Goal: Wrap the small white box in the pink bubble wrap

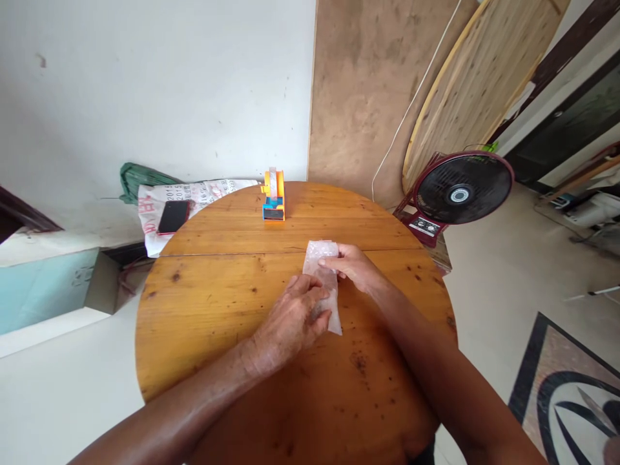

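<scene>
A narrow strip of folded bubble wrap (328,279) stands out pale against the round wooden table (203,310). My right hand (356,266) pinches its upper right edge, thumb on top and the fingers partly hidden beneath. Lower down, my left hand (293,316) lies over the strip's left side with its fingers bent and gripping it. Whether something is wrapped inside cannot be made out. The strip's lower end sticks out past my left thumb.
An orange and blue tape dispenser (274,199) stands at the table's far edge. A dark phone (173,217) lies on a printed white sack (203,192) behind the table's left side. A fan (458,192) stands at the right, near a leaning round wooden board (477,84).
</scene>
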Demonstrator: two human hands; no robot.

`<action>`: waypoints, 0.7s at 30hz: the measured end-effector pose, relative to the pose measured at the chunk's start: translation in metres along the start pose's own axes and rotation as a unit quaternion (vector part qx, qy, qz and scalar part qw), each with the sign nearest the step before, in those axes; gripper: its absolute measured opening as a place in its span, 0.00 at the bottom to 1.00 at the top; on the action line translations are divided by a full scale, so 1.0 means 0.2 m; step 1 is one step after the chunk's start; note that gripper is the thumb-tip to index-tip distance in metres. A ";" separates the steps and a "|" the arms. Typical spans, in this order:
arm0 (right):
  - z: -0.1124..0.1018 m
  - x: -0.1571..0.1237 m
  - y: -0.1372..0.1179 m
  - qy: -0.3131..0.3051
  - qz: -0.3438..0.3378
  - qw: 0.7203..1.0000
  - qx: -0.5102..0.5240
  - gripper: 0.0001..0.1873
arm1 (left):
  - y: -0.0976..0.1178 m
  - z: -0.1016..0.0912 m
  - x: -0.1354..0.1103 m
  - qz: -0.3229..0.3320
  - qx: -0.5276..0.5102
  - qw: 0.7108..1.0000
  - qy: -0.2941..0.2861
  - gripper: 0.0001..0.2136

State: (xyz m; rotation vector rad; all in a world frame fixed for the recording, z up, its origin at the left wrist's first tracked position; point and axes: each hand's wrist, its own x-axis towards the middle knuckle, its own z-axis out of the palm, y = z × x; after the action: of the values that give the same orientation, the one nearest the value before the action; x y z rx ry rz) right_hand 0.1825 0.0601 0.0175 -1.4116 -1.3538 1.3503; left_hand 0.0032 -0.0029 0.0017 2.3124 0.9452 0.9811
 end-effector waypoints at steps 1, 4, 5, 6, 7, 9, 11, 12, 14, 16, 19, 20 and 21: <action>0.00 -0.01 0.00 -0.009 -0.014 1.000 0.009 0.11 | 0.00 0.00 0.00 -0.002 -0.001 1.000 0.001 0.10; -0.01 -0.05 -0.01 -0.027 -0.058 0.998 0.016 0.11 | 0.01 0.00 0.00 -0.002 -0.003 1.000 0.005 0.11; -0.02 -0.06 -0.02 -0.030 -0.069 0.997 0.009 0.11 | 0.01 0.00 0.00 0.000 -0.003 1.000 0.006 0.11; -0.02 -0.07 -0.03 -0.030 -0.076 0.997 -0.002 0.10 | 0.01 0.00 0.00 0.002 -0.001 1.000 0.005 0.11; -0.02 -0.07 -0.04 -0.031 -0.081 0.996 -0.014 0.09 | 0.00 0.00 0.00 0.003 0.001 1.000 0.004 0.11; -0.02 -0.08 -0.05 -0.039 -0.090 0.995 -0.032 0.08 | 0.00 0.00 0.00 0.007 0.003 1.000 0.004 0.11; -0.02 -0.08 -0.04 -0.055 -0.109 0.992 -0.037 0.09 | 0.00 0.00 0.00 0.010 0.003 1.000 0.002 0.11; -0.02 -0.07 -0.04 -0.062 -0.121 0.990 -0.035 0.10 | 0.00 0.00 0.00 0.010 0.002 1.000 0.001 0.11; -0.03 -0.07 -0.03 -0.067 -0.142 0.987 -0.034 0.15 | 0.00 0.00 0.00 0.007 0.000 1.000 -0.001 0.11; -0.05 -0.06 -0.02 -0.049 -0.150 0.986 -0.051 0.22 | 0.00 0.01 0.00 0.007 -0.001 1.000 0.003 0.10; -0.08 -0.04 -0.02 0.006 -0.157 0.982 -0.100 0.27 | -0.01 0.01 -0.01 0.011 -0.003 1.000 0.007 0.10; -0.09 -0.04 -0.02 0.018 -0.161 0.980 -0.114 0.25 | -0.01 0.01 -0.01 0.011 -0.003 1.000 0.005 0.10; -0.09 -0.03 -0.02 0.022 -0.165 0.978 -0.126 0.23 | -0.01 0.01 -0.01 0.009 -0.003 1.000 0.004 0.10</action>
State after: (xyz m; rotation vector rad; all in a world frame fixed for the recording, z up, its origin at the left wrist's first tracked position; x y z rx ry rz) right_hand 0.2004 0.0569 0.0255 -1.2950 -1.6893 0.9525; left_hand 0.0031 -0.0035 -0.0007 2.3173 0.9237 1.0001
